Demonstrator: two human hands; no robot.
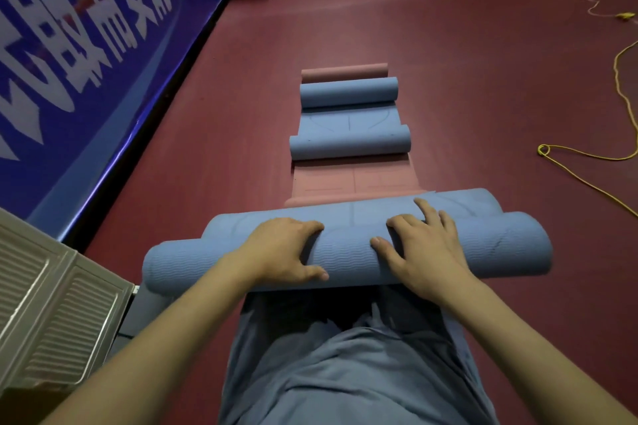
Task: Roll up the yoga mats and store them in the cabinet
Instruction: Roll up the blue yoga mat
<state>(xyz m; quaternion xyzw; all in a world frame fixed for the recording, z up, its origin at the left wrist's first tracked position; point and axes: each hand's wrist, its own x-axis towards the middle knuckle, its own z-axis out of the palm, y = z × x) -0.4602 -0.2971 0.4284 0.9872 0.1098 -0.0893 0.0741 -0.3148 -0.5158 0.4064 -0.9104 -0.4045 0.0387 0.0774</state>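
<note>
Banner (86, 28): lettering blurred, cut off by left and top edges.
Yellow cord (621, 79): runs beyond right edge.
Metal unit (51, 314): cropped at left edge.
Pink roll (345, 71): partly hidden behind blue roll (348, 91).

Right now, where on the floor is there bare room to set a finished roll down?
Bare red floor lies right of the line of mats, up to the yellow cord. A narrower strip runs between the mats and the blue banner. It is crowded at the near blue roll, under both hands, and by the metal cabinet.
</note>
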